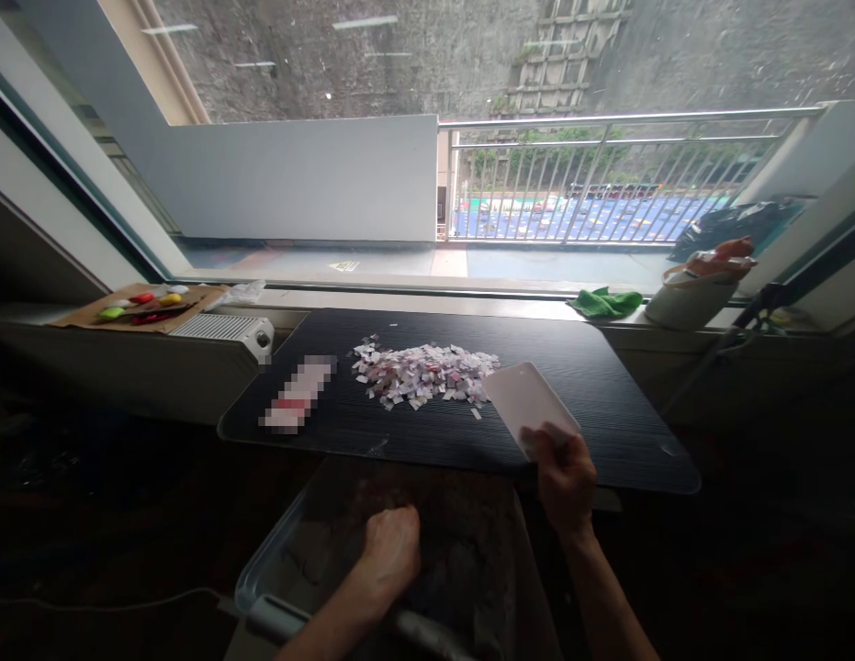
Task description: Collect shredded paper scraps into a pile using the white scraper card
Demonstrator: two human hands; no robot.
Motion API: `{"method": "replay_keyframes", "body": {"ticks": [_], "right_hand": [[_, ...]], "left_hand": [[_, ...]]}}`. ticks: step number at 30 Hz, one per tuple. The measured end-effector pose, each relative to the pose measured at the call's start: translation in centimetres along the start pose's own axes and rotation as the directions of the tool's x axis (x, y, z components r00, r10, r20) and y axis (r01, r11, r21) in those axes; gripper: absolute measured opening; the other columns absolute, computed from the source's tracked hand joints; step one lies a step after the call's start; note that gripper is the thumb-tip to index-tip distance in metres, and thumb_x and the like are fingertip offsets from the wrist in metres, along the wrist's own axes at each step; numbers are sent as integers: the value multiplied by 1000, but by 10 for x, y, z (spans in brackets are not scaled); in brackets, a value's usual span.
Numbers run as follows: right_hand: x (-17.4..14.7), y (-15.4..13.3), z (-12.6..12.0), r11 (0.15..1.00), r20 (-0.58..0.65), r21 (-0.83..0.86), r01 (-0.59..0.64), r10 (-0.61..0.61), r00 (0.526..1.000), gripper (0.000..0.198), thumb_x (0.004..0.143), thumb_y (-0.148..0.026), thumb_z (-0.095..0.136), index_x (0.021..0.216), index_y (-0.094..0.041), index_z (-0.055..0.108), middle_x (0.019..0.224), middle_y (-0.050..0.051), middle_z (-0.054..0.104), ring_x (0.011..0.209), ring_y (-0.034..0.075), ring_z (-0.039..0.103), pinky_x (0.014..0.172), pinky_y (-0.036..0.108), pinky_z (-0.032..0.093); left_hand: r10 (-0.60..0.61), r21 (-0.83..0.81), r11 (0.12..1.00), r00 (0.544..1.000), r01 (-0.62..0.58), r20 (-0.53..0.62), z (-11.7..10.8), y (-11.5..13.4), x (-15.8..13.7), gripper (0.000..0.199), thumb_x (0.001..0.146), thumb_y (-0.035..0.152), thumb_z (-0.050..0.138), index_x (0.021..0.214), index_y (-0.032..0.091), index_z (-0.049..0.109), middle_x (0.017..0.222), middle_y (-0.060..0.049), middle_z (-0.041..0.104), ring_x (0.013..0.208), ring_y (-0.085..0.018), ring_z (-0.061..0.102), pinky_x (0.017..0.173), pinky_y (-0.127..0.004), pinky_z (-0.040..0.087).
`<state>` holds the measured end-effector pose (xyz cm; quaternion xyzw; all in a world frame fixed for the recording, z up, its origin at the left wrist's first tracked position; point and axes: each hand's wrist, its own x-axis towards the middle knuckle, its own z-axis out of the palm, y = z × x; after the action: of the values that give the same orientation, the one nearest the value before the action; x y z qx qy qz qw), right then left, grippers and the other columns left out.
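Observation:
My right hand (pixel 567 477) grips the near end of a thin white translucent plastic board (pixel 527 399), with fingers showing faintly through it. The board is tilted, its far left edge beside a heap of small cut paper pieces (pixel 427 375). This pale, partly pink heap lies on the black table (pixel 592 386). My left hand (pixel 392 542) is closed in a fist below the table's front edge, over a clear plastic bin (pixel 262 560). Its fingertips are turned away, so anything inside is hidden.
A blurred-out pale and red strip (pixel 299 395) lies on the table's left. On the sill are a cardboard piece with colourful items (pixel 141 305), a green cloth (pixel 604 303) and a light-coloured container (pixel 692 294). A white radiator (pixel 224 335) stands left of the table.

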<state>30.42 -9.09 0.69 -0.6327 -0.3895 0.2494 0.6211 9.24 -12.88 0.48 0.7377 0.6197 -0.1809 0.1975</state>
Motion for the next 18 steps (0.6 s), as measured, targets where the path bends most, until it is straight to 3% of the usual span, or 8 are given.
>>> {"method": "replay_keyframes", "body": {"ticks": [3, 6, 8, 11, 14, 18], "right_hand": [[-19, 0, -15, 985, 127, 97, -142, 129, 983, 34, 68, -46, 62, 87, -18, 54, 79, 4, 67, 73, 20, 63, 67, 32, 51], [-48, 6, -33, 978, 250, -45, -203, 208, 946, 29, 68, -45, 61, 81, -19, 58, 72, 3, 67, 68, 20, 62, 61, 29, 50], [-65, 12, -40, 965, 302, -196, -176, 230, 925, 24, 72, -44, 56, 71, -20, 57, 63, 1, 63, 62, 19, 60, 58, 28, 48], [-76, 14, -43, 906, 288, -401, -138, 267, 920, 22, 76, -42, 49, 72, -21, 56, 65, 1, 62, 64, 19, 60, 59, 27, 46], [-72, 12, -39, 862, 316, -505, -32, 220, 923, 18, 75, -36, 47, 79, -21, 56, 80, 4, 62, 75, 20, 60, 65, 27, 45], [-69, 12, -30, 801, 437, -596, 56, 265, 860, 16, 71, -36, 49, 69, -21, 56, 77, 2, 59, 72, 19, 57, 63, 27, 42]], "left_hand": [[-5, 10, 1000, 1000, 5, -10, 0, -3, 0, 30, 69, 10, 44, 95, 10, 60, 89, -16, 67, 90, -28, 62, 75, -36, 48], [1, 30, 1000, 1000, 0, -28, 0, -7, 0, 31, 71, 10, 41, 95, 11, 60, 90, -15, 67, 91, -26, 62, 76, -34, 47], [8, 33, 999, 999, -7, -33, 0, -8, 0, 30, 71, 11, 41, 95, 11, 59, 89, -15, 66, 92, -25, 62, 77, -33, 46], [16, 31, 999, 999, -15, -38, -1, -9, 0, 29, 72, 14, 42, 95, 11, 58, 88, -15, 66, 91, -25, 62, 78, -32, 46], [25, 33, 999, 998, -23, -51, -1, -10, -1, 32, 72, 14, 41, 99, 10, 56, 90, -15, 66, 91, -24, 62, 78, -33, 46], [29, 35, 999, 997, -26, -70, 3, -13, -2, 40, 72, 15, 41, 110, 8, 51, 90, -16, 66, 91, -25, 61, 78, -32, 45]]}}
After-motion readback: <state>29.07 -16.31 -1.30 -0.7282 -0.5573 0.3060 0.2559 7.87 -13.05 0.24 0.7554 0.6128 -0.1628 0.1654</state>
